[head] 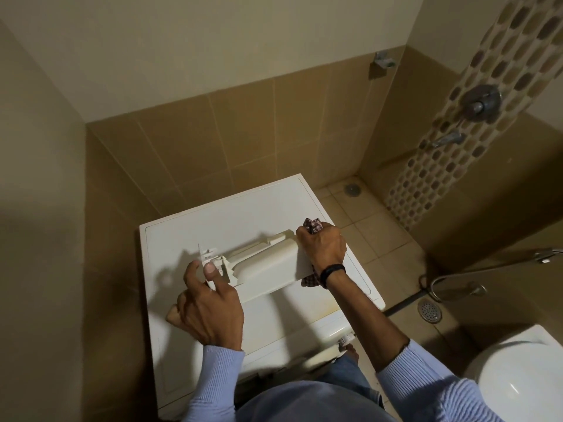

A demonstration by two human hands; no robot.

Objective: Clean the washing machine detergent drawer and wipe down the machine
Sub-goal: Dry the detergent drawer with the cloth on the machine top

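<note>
Right now I have the detergent drawer (262, 263) out of its slot and lying on the lid of the washing machine (243, 208), a steady base for wiping. My left hand (210, 309) grips its near-left end, thumb pressed on the clips and fingers curled beneath, bracing it. My right hand (324, 248) has its fingers clamped on a checked cloth (313, 224) at the broad far-right end. The drawer's long axis runs across the lid, near-left to far-right, seemingly with its underside facing up.
</note>
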